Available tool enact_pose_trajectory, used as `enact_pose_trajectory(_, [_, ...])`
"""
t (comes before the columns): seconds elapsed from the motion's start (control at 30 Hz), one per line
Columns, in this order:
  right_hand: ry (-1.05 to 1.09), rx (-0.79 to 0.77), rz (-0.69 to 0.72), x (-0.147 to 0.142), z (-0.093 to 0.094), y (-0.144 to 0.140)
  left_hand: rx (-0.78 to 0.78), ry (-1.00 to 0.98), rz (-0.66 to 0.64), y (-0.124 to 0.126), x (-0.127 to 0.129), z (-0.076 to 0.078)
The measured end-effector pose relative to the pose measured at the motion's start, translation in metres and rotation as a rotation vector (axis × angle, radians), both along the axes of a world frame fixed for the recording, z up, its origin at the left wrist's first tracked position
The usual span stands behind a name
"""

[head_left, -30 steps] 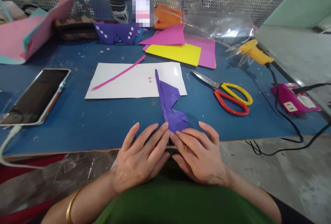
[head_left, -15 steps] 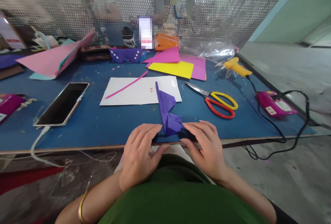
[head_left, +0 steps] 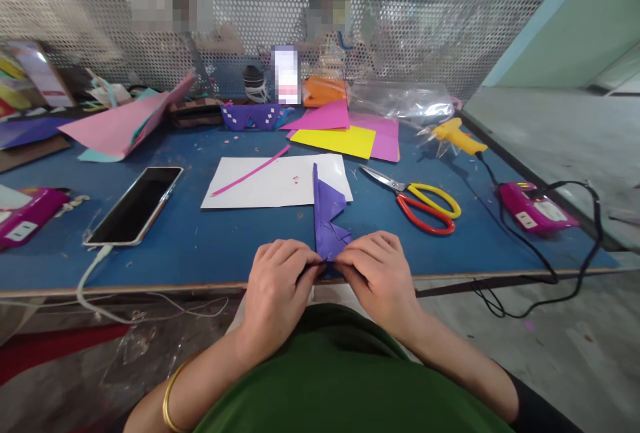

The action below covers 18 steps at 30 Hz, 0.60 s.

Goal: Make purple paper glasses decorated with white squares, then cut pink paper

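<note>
Since half second ago I see hands drawn together, fingers curled. Left hand (head_left: 277,277) and right hand (head_left: 376,271) both pinching near end of purple folded paper (head_left: 329,216) at table (head_left: 200,246) edge. Paper long, creased, far tip over white sheet (head_left: 270,183).

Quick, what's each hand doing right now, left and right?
Left hand: closed, pinching the near end of the purple folded paper.
Right hand: closed, pinching the same end from the other side.
</note>
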State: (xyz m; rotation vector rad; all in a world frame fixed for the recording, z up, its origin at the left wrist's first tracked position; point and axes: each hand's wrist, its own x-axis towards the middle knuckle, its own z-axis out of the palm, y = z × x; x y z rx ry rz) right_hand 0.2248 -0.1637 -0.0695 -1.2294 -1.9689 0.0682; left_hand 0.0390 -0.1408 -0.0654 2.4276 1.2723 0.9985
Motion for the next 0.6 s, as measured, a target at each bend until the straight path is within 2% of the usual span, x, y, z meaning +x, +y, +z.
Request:
enact_pose_trajectory(0.1, [0.129,0.067,-0.052,0.008,0.012,0.001,0.020,-0.126,-0.041,0.001,-0.013,0.014])
enact_pose_trajectory(0.17, [0.358,0.042,-0.157,0.018,0.016,0.007,0.041,-0.182,-0.056,0.003,-0.026,0.027])
enact_pose_trajectory(0.23, [0.676,-0.102,-0.186,0.026,0.014,0.017,0.056,-0.183,-0.132,0.006,-0.040,0.039])
enact_pose_trajectory(0.3, [0.890,-0.271,-0.075,0.030,0.010,0.029,0.029,-0.212,-0.228,0.010,-0.052,0.048])
enact_pose_trajectory(0.43, [0.894,-0.419,0.162,0.024,0.004,0.042,-0.109,-0.310,-0.427,0.019,-0.063,0.053])
enact_pose_trajectory(0.6, [0.843,-0.427,0.303,0.017,0.003,0.045,-0.288,-0.442,-0.515,0.026,-0.064,0.048])
